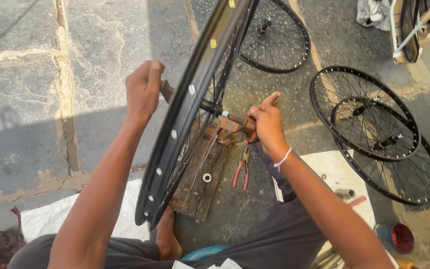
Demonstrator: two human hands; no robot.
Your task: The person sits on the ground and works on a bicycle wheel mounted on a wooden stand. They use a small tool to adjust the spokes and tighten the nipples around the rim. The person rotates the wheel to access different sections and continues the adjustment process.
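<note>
A black bicycle wheel rim (185, 114) with spokes stands upright on edge in front of me, over a worn wooden board (200, 184). My left hand (144, 89) is closed on a rusty tool at the left side of the hub. On the hub's right side, my right hand (266, 123) grips another rusty tool by its handle. A white band circles my right wrist. The hub (210, 107) sits between both hands. My bare foot (166, 234) rests by the rim's lower edge.
Red-handled pliers (241, 170) lie on the stone floor beside the board. A metal washer (207, 177) sits on the board. Three more black wheels (374, 129) lie at the right and top. White sheets, a red-lidded tin (396, 238) and small parts are at lower right.
</note>
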